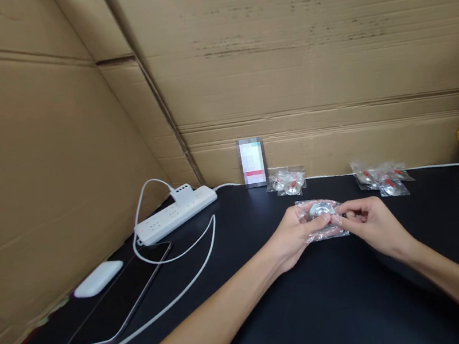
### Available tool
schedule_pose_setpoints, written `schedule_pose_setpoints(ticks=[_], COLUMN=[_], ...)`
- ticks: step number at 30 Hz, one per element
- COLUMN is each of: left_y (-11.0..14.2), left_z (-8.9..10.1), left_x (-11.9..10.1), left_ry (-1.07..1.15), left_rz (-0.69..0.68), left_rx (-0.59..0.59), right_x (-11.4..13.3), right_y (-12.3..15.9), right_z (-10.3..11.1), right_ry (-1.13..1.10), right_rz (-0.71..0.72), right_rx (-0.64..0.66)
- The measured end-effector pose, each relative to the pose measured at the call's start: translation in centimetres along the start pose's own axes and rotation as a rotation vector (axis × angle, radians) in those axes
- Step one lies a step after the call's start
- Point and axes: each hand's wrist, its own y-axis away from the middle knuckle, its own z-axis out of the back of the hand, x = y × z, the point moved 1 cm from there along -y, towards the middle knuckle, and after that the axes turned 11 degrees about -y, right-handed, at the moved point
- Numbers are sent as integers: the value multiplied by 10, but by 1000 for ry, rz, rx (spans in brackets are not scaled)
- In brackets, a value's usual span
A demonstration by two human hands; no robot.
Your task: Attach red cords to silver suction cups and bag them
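Observation:
Above the black tabletop, my left hand (294, 236) grips a clear plastic bag (315, 235) from its left side, thumb across the front. A round, shiny silver piece (320, 210) shows inside the bag; its exact kind I cannot make out. My right hand (361, 219) pinches the bag's right edge between thumb and fingertips. Behind my hands lie two groups of similar clear bags holding round silver pieces with red marks: one group (288, 181) beyond my left hand, the other group (382, 178) beyond my right hand.
Cardboard walls (304, 67) enclose the black table (321, 308) at the back and left. A white power strip (175, 215), a looping white cable (180, 299), a dark phone (121, 299) and a white case (98, 279) occupy the left. A blurred upright screen (253, 162) leans at the back.

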Motion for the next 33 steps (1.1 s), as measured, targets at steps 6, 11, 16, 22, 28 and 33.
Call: schedule_pose_setpoints(ticks=[6, 11, 16, 22, 28, 33], left_y=[0, -1, -3, -2, -3, -6], left_z=[-6, -9, -8, -7, -5, -1], left_x=[6, 5, 7, 8, 11, -4], left_ry=[53, 145, 249, 254, 243, 290], left_rz=[49, 38, 37, 51, 72, -10], left_rx=[-26, -68, -100, -98, -89, -134], right_x=[9, 10, 10, 15, 17, 19], right_y=[4, 3, 2, 1, -2, -3], right_z=[-2, 0, 0, 4, 10, 13], right_ry=[68, 195, 200, 151, -70, -361], right_rz=[25, 152, 205, 154, -26, -34], right_rx=[28, 19, -51, 68, 192, -58])
